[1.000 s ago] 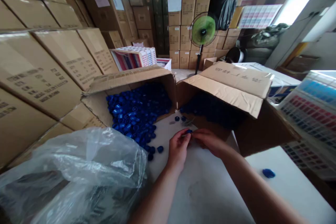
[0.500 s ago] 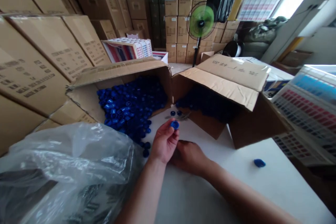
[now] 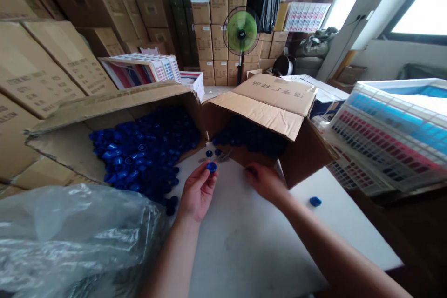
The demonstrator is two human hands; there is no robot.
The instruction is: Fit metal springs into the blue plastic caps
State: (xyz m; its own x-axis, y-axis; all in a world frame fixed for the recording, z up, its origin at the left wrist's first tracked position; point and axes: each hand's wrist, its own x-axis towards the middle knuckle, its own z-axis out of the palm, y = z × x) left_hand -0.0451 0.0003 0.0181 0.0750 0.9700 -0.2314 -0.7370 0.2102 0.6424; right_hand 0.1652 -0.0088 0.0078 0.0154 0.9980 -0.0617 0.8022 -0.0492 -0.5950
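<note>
My left hand [image 3: 198, 193] pinches a small round blue plastic cap [image 3: 211, 166] between thumb and fingers, held above the table. To its right, my right hand [image 3: 266, 182] is low over the white tabletop [image 3: 240, 233], in front of the right-hand carton [image 3: 307, 153]. Its fingers are curled together, and whatever is in them is hidden. Just beyond my left hand lie two loose blue caps [image 3: 213, 152] and several thin metal pieces [image 3: 225, 157]. A heap of blue caps [image 3: 139, 153] spills from the left-hand carton [image 3: 59, 142] onto the table.
A clear plastic bag [image 3: 77, 233] covers the near left. One blue piece [image 3: 315, 201] lies toward the table's right side. White plastic baskets [image 3: 384, 135] stand beyond the right edge. Stacked cartons [image 3: 49, 65] line the left, and a green fan [image 3: 241, 32] stands behind.
My right hand has moved away from my left, to the right and toward the right-hand carton. The left hand still holds the blue cap. The whole view has turned rightward.
</note>
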